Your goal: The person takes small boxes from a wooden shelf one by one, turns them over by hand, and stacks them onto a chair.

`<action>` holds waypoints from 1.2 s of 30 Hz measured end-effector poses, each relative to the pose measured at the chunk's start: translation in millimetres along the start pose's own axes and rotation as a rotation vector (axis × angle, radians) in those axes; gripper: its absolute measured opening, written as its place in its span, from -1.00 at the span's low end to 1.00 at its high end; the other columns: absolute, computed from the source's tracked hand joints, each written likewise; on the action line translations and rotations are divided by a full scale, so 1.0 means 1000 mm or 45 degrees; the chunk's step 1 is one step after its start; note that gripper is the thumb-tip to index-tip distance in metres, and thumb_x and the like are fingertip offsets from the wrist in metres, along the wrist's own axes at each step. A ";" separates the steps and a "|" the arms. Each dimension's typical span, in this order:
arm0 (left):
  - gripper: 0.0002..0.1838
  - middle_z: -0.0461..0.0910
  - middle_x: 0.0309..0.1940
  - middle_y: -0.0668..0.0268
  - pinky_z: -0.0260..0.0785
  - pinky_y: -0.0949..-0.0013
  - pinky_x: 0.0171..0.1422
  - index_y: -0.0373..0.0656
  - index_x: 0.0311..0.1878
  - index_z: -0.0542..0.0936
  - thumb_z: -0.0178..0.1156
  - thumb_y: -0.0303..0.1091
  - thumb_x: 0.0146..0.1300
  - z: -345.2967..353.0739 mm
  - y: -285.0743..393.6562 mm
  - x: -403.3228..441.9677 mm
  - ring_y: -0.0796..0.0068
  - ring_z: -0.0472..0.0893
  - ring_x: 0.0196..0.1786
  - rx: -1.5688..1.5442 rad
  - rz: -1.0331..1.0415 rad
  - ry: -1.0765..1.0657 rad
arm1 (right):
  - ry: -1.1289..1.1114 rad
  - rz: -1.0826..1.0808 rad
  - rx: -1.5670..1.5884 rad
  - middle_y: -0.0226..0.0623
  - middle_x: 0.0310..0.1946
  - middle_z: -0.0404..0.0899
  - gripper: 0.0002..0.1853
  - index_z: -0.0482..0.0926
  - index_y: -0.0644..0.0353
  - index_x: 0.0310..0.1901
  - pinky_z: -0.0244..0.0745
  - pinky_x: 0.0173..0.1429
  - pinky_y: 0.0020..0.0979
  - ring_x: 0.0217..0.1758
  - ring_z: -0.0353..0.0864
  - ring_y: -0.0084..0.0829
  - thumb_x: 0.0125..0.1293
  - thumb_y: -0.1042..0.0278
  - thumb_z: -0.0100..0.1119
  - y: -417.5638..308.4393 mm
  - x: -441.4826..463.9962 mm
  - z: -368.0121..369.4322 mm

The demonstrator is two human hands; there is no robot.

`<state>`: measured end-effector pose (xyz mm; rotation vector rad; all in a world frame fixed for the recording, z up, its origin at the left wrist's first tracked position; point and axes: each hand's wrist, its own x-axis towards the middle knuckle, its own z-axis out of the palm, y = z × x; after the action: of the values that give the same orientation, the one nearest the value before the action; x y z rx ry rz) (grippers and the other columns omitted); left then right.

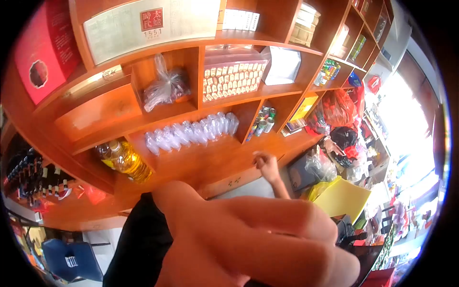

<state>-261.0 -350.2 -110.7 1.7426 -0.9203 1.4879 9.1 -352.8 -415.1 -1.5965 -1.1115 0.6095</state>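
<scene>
My left hand (pixel 239 239) is very close to the camera and fills the lower middle of the view. Its fingers point right, bent at the knuckles with a gap between two of them. The fingertips are hidden, and nothing shows in its grasp. Farther off, my right hand (pixel 267 167) is held in front of the wooden shelf counter (pixel 215 167), fingers loosely bent and apart, with no object visible in them. A row of clear plastic-wrapped items (pixel 191 133) stands on the counter beyond it. Cans (pixel 263 122) are grouped in the neighbouring compartment.
Bottles of yellow oil (pixel 126 160) stand at the left. Above are a bagged bundle (pixel 165 88), stacked small items (pixel 234 79) and a white box (pixel 282 66). Plastic bags (pixel 339 110) and a yellow board (pixel 342 196) crowd the right. A blue chair (pixel 71 258) is lower left.
</scene>
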 end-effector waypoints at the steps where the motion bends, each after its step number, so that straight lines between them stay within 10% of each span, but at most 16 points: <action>1: -0.65 0.50 -0.40 0.19 0.37 0.37 -0.20 -0.29 -0.31 0.49 0.04 -0.13 0.27 -0.010 -0.010 -0.001 0.38 0.49 -0.33 -0.018 -0.001 0.010 | 0.039 -0.062 -0.041 -0.33 -0.56 0.55 -0.77 0.54 0.34 -0.15 0.37 -0.48 -0.54 -0.57 0.44 -0.61 0.23 0.58 -0.11 -0.012 0.021 -0.010; 10: -0.66 0.50 -0.48 0.24 0.38 0.39 -0.28 -0.26 -0.40 0.48 0.03 -0.13 0.29 -0.080 -0.084 -0.015 0.42 0.49 -0.39 -0.157 -0.049 0.083 | 0.452 -0.825 -0.314 -0.33 -0.49 0.54 -0.87 0.52 0.34 -0.34 0.39 -0.33 -0.54 -0.45 0.46 -0.60 0.26 0.57 -0.06 -0.201 0.182 -0.060; 16: -0.65 0.49 -0.53 0.27 0.38 0.41 -0.33 -0.23 -0.46 0.48 0.03 -0.13 0.30 -0.101 -0.115 -0.005 0.45 0.49 -0.43 0.065 -0.417 0.094 | 0.532 -1.157 -0.621 -0.06 -0.16 0.51 -0.70 0.49 0.21 -0.02 0.49 -0.09 -0.36 -0.13 0.56 -0.24 0.18 0.53 0.03 -0.271 0.296 -0.065; 18: -0.67 0.52 -0.45 0.23 0.38 0.41 -0.35 -0.30 -0.37 0.49 0.04 -0.17 0.28 -0.115 -0.173 -0.003 0.42 0.49 -0.42 0.158 -0.219 -0.066 | 0.547 -1.126 -0.742 0.00 -0.11 0.47 -0.63 0.46 0.18 0.05 0.46 -0.02 -0.29 -0.07 0.52 -0.12 0.15 0.50 0.05 -0.273 0.335 -0.069; 24: -0.73 0.60 -0.34 0.23 0.44 0.35 -0.11 -0.27 -0.01 0.52 0.03 -0.38 0.27 -0.132 -0.299 0.016 0.44 0.58 -0.26 0.868 -0.748 -0.147 | 0.321 -1.101 -0.947 0.18 -0.09 0.43 -0.46 0.30 0.13 0.20 0.41 0.07 -0.10 -0.03 0.46 0.15 0.12 0.36 0.07 -0.257 0.363 -0.077; 26: -0.66 0.58 -0.20 0.04 0.39 0.22 0.01 -0.31 0.06 0.44 0.03 -0.36 0.27 -0.138 -0.337 0.013 0.09 0.57 -0.14 1.151 -0.843 -0.172 | 0.323 -0.937 -0.896 0.22 -0.13 0.44 -0.49 0.26 0.16 0.14 0.41 0.01 -0.04 -0.08 0.48 0.18 0.12 0.36 0.06 -0.256 0.352 -0.072; 32: -0.35 0.37 0.13 -0.21 0.23 0.16 0.29 -0.40 0.30 0.14 0.11 -0.38 0.18 -0.116 -0.367 0.015 -0.08 0.39 0.20 1.431 -1.204 -0.295 | 0.194 -1.079 -0.446 0.26 -0.23 0.47 -0.54 0.20 0.35 0.02 0.40 -0.06 0.04 -0.15 0.47 0.25 0.04 0.60 0.03 -0.248 0.311 -0.084; 36: -0.29 0.48 0.03 -0.04 0.31 0.29 0.20 -0.33 0.31 0.14 0.19 -0.44 0.11 -0.096 -0.367 0.014 0.19 0.51 0.11 1.349 -1.190 -0.294 | 0.093 -1.344 -0.163 0.24 -0.08 0.40 -0.33 0.14 0.32 0.21 0.36 0.07 -0.03 -0.03 0.42 0.19 -0.06 0.68 -0.04 -0.224 0.301 -0.099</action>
<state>0.0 -74.4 -98.8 2.5367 0.7584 1.1269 143.7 -127.3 -129.4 -0.9018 -1.7314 -0.2266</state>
